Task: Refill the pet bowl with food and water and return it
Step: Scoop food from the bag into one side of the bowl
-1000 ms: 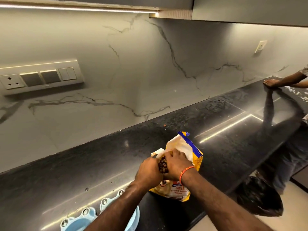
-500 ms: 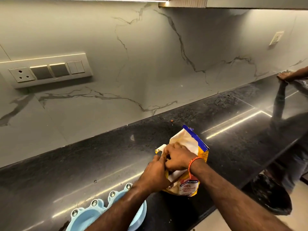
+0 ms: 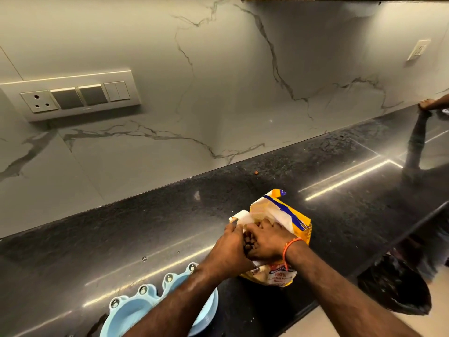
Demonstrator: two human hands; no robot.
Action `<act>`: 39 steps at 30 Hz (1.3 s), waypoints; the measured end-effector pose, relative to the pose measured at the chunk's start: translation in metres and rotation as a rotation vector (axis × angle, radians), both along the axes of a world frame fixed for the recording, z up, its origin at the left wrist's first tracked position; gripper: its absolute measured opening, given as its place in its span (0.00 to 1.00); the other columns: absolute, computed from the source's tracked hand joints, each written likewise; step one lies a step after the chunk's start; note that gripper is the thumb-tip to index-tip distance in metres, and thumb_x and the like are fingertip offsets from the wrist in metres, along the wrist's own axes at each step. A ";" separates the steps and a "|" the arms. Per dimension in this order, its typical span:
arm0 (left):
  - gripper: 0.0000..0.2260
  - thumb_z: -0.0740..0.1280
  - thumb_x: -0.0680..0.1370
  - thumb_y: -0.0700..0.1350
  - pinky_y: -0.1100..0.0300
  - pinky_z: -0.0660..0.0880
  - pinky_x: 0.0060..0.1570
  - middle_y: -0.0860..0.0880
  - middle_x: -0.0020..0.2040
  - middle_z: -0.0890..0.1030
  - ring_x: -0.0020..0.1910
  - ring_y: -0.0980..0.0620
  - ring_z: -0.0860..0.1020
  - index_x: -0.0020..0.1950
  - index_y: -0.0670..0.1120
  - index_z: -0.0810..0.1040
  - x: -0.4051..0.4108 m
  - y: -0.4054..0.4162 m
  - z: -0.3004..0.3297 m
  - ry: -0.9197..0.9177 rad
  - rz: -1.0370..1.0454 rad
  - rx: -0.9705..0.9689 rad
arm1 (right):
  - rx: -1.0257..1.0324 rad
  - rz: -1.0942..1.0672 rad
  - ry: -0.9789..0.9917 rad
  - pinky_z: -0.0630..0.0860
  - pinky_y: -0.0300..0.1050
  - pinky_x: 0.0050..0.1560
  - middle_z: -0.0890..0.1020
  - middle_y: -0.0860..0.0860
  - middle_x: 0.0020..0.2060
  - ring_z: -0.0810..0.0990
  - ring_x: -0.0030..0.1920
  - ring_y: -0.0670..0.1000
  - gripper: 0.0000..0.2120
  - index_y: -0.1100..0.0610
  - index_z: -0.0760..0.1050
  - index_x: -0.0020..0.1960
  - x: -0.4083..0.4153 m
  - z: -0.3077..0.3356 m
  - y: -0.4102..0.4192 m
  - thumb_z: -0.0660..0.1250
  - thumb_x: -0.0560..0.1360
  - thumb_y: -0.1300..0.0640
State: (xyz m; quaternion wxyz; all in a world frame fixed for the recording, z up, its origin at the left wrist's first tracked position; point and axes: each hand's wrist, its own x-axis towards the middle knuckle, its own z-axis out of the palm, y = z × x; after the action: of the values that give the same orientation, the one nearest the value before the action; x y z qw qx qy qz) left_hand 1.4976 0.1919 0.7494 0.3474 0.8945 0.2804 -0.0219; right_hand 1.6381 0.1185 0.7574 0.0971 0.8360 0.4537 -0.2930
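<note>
A yellow and white pet food bag (image 3: 284, 212) with a blue stripe lies on the black countertop (image 3: 121, 234). My left hand (image 3: 230, 249) and my right hand (image 3: 267, 239) both grip its torn mouth, and brown kibble (image 3: 248, 242) shows between them. My right wrist wears an orange thread. The light blue double pet bowl (image 3: 136, 305) with frog-eye knobs sits at the counter's near edge, partly hidden under my left forearm. I cannot see what is inside the bowl.
A marble backsplash with a switch panel (image 3: 73, 96) rises behind the counter. One stray kibble (image 3: 256, 171) lies by the wall. Another person's hand (image 3: 428, 104) rests on the counter at far right. A black bin bag (image 3: 398, 288) stands on the floor beyond the counter edge.
My hands stayed on the bag's mouth, which closed briefly and is now spread so kibble shows again. The camera tilted downward, bringing more of the bowl into view.
</note>
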 end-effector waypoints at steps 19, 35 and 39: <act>0.38 0.78 0.71 0.49 0.55 0.74 0.67 0.47 0.75 0.67 0.70 0.46 0.73 0.78 0.51 0.66 -0.003 0.001 0.023 0.015 0.011 -0.023 | 0.424 -0.312 0.278 0.76 0.42 0.46 0.82 0.50 0.44 0.80 0.49 0.51 0.09 0.58 0.79 0.51 0.011 0.010 -0.001 0.74 0.73 0.59; 0.27 0.69 0.76 0.30 0.51 0.85 0.50 0.47 0.57 0.80 0.54 0.46 0.84 0.74 0.45 0.72 -0.092 0.037 0.031 -0.033 0.482 -0.594 | 0.517 -0.370 1.044 0.64 0.35 0.18 0.74 0.53 0.27 0.68 0.25 0.49 0.10 0.53 0.73 0.43 -0.064 0.031 0.032 0.66 0.74 0.67; 0.18 0.63 0.79 0.34 0.52 0.86 0.44 0.41 0.53 0.82 0.47 0.47 0.84 0.69 0.44 0.75 -0.135 0.047 0.012 0.026 0.700 -0.546 | 0.314 -0.236 0.964 0.65 0.35 0.21 0.73 0.47 0.24 0.68 0.22 0.45 0.12 0.50 0.72 0.41 -0.129 -0.006 0.048 0.65 0.72 0.67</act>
State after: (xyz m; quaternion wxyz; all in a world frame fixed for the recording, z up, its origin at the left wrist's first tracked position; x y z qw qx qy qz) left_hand 1.3628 0.2390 0.7618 0.5536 0.6208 0.5549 0.0124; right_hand 1.5090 0.1664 0.7511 -0.2831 0.6561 0.3879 -0.5822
